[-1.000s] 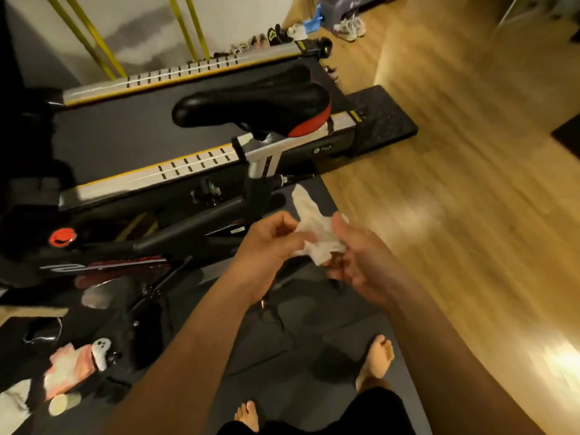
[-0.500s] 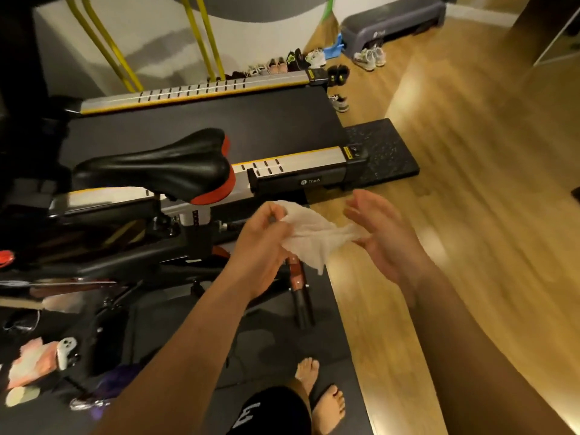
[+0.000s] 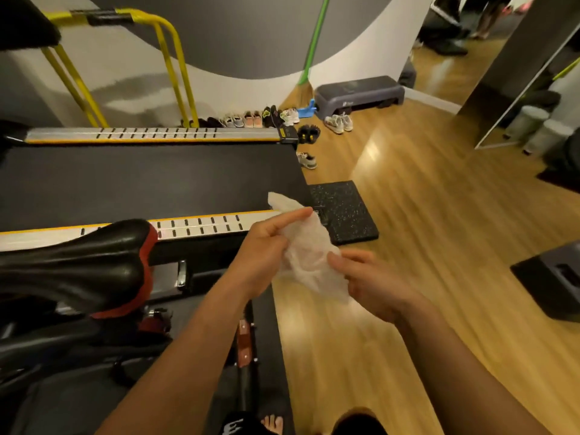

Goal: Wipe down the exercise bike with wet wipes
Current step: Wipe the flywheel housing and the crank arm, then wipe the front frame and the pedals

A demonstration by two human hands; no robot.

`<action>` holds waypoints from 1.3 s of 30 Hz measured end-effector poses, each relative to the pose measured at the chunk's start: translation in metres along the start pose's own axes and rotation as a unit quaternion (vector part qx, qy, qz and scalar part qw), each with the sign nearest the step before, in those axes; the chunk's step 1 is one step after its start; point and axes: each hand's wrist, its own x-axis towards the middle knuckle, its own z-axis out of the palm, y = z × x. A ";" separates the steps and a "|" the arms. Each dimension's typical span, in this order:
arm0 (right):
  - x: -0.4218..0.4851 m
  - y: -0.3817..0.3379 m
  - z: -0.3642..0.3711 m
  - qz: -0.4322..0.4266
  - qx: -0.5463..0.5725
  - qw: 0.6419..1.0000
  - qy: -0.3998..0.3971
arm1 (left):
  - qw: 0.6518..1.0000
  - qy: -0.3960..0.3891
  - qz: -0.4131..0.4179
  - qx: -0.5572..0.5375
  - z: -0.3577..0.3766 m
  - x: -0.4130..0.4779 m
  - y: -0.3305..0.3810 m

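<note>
The wipe point(image 3: 309, 255) is up in the air in front of the person, held between both hands and crumpled into a loose, thin, whitish sheet. Its top corner sticks up past the left hand point(image 3: 266, 246). That hand grips the upper part, with the forefinger laid straight along the sheet and the other fingers curled in. The right hand point(image 3: 373, 284) has the lower part, thumb pressed onto the front of it. Its fingers are blurred, so how they lie behind the sheet I cannot tell. The wipe touches nothing but the hands.

The bike point(image 3: 62, 340) stands to the left of them, low and dark, with its black saddle point(image 3: 78, 262) edged in red at the back. The saddle is near the left forearm and well clear of the wipe. The bike stands on a dark mat point(image 3: 270, 324), and a bare foot point(image 3: 273, 423) shows at the mat's near edge.

Behind the bike runs a treadmill point(image 3: 141, 180), its black belt flanked by a slotted silver rail point(image 3: 201, 226) on each side, with yellow handrails point(image 3: 169, 58) rising at the far left. A speckled black pad point(image 3: 342, 211) lies at the treadmill's end, on the wood floor point(image 3: 439, 215).

Along the wall is a row of shoes point(image 3: 251, 117), then a grey step point(image 3: 357, 92) with a green-handled broom point(image 3: 314, 39) leaning just beside it. Two pale bins point(image 3: 530, 120) stand far right, and a dark box point(image 3: 555, 277) sits on the floor at the right edge.
</note>
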 end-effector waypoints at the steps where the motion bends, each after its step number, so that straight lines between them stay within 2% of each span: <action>1: 0.012 -0.007 -0.006 -0.002 0.033 0.999 -0.014 | 1.000 -0.018 0.006 0.015 0.001 0.012 0.000; 4: 0.054 -0.028 -0.020 0.023 0.096 0.995 -0.013 | 0.996 -0.068 0.021 0.062 0.008 0.044 0.000; 6: 0.086 -0.038 -0.030 0.021 0.097 0.995 -0.006 | 0.997 -0.048 0.018 0.057 0.012 0.064 0.000; 12: 0.174 -0.068 -0.075 -0.013 0.107 0.993 -0.040 | 0.985 0.170 0.021 -0.027 0.025 0.122 0.000; 14: 0.198 -0.078 -0.079 -0.056 -0.014 0.997 -0.054 | 0.965 0.254 0.036 -0.061 0.032 0.134 0.001; 16: 0.218 -0.087 -0.074 -0.105 -0.130 0.982 -0.085 | 0.938 0.313 0.050 -0.140 0.034 0.146 0.000; 18: 0.237 -0.094 -0.062 -0.102 -0.138 0.977 -0.127 | 0.914 0.359 0.067 -0.175 0.032 0.153 -0.003; 19: 0.245 -0.096 -0.055 -0.068 -0.112 0.980 -0.149 | 0.905 0.385 0.074 -0.168 0.029 0.154 -0.003; 21: 0.264 -0.096 -0.043 0.068 -0.077 0.980 -0.170 | 0.894 0.426 0.080 -0.112 0.024 0.159 -0.004; 23: 0.281 -0.098 -0.033 0.170 -0.094 0.960 -0.204 | 0.886 0.457 0.074 -0.037 0.016 0.168 -0.003; 24: 0.291 -0.097 -0.028 0.172 -0.111 0.954 -0.219 | 0.883 0.465 0.065 -0.020 0.010 0.173 -0.004; 28: 0.337 -0.106 -0.002 0.040 -0.171 0.965 -0.197 | 0.886 0.457 0.050 -0.063 -0.030 0.187 -0.007; 31: 0.371 -0.114 0.013 -0.037 -0.235 0.952 -0.194 | 0.900 0.427 0.038 -0.084 -0.055 0.195 -0.001; 33: 0.389 -0.119 0.026 -0.044 -0.231 0.950 -0.207 | 0.892 0.452 0.015 -0.004 -0.072 0.201 0.004; 34: 0.395 -0.121 0.033 -0.043 -0.227 0.946 -0.226 | 0.877 0.475 -0.002 0.069 -0.080 0.205 0.007; 36: 0.408 -0.124 0.048 -0.032 -0.224 0.937 -0.267 | 0.820 0.543 -0.018 0.177 -0.096 0.207 0.008; 37: 0.414 -0.125 0.055 -0.025 -0.227 0.929 -0.290 | 0.798 0.570 -0.015 0.198 -0.105 0.205 0.006; 39: 0.425 -0.126 0.069 -0.004 -0.246 0.903 -0.351 | 0.776 0.597 0.002 0.203 -0.119 0.199 0.004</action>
